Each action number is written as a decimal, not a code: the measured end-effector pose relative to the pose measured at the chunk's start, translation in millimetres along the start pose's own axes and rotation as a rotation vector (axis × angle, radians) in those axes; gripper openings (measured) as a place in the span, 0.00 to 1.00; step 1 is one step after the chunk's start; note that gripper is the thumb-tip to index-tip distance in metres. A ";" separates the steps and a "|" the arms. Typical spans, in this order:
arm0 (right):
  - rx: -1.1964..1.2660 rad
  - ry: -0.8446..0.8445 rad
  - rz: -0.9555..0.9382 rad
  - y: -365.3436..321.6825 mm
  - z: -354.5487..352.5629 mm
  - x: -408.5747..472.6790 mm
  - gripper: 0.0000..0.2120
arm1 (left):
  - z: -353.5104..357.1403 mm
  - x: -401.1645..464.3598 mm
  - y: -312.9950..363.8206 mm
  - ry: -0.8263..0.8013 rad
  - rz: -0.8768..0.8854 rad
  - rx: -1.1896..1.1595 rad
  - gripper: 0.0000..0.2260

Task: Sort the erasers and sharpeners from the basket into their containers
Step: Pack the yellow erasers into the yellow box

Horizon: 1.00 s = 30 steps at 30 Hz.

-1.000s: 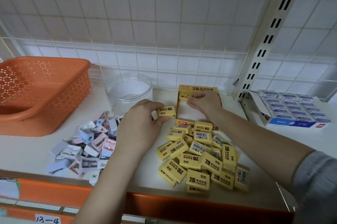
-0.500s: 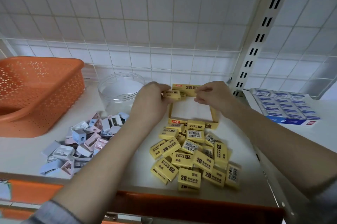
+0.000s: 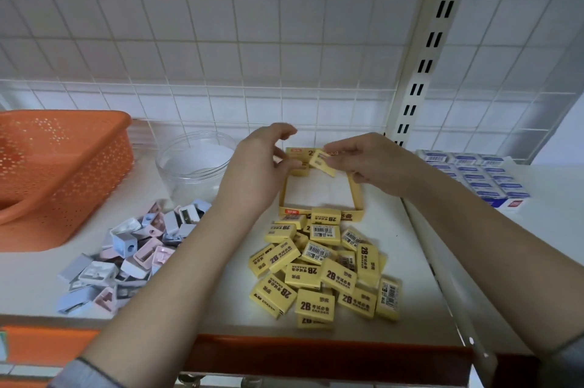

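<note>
Two piles lie nearest the lower edge of the frame on the white shelf board (image 3: 221,302): a heap of yellow rectangular "2B" erasers in printed wrappers (image 3: 325,270) at lower centre, and to its left a heap of small pastel plastic sharpeners in blue, pink and white (image 3: 126,261). Both forearms reach up from the bottom of the frame, one on each side of the eraser heap.

Just beyond the heap sits a shallow yellow cardboard tray with an open top (image 3: 355,198), its white floor mostly bare, a few erasers showing at its far left corner. Over the tray's far edge, the right hand (image 3: 369,163) pinches one yellow eraser (image 3: 322,163) between thumb and fingertips, tilted, above the tray. The left hand (image 3: 259,172) hovers beside it with fingers loosely curled and thumb raised; its fingertips are close to the erasers at the far corner, but whether it holds anything cannot be told.

Further left stands a clear round plastic jar (image 3: 192,166), and at the left edge an orange perforated plastic basket (image 3: 63,172). At the right edge lies a box of blue-and-white wrapped erasers (image 3: 474,175).
</note>
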State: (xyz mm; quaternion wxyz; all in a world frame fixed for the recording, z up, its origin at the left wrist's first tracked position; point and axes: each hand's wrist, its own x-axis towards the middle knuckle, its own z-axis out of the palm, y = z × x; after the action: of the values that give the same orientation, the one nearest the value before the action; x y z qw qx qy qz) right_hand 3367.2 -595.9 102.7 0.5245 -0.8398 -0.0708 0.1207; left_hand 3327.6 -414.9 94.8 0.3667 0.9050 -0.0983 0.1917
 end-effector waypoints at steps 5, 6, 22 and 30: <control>0.225 -0.009 0.123 10.9 0.6 12.3 0.18 | -17.4 -32.2 -14.6 -0.379 -0.097 0.164 0.10; 0.252 -0.014 0.127 10.6 2.0 14.0 0.16 | -21.1 -37.2 -16.9 -0.472 -0.082 0.158 0.11; 0.268 0.345 0.132 20.2 36.4 51.6 0.12 | -11.6 -47.7 -34.2 -0.560 -0.067 0.218 0.13; 0.509 0.181 0.134 23.8 46.2 60.9 0.07 | -9.4 -53.6 -39.1 -0.501 -0.064 0.081 0.14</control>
State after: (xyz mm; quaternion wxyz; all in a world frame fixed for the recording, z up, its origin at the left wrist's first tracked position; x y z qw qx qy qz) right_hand 3412.7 -551.5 54.1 0.7136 -0.6912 0.0648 0.0936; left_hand 3288.8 -378.4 54.0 0.3004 0.9408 -0.1497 -0.0466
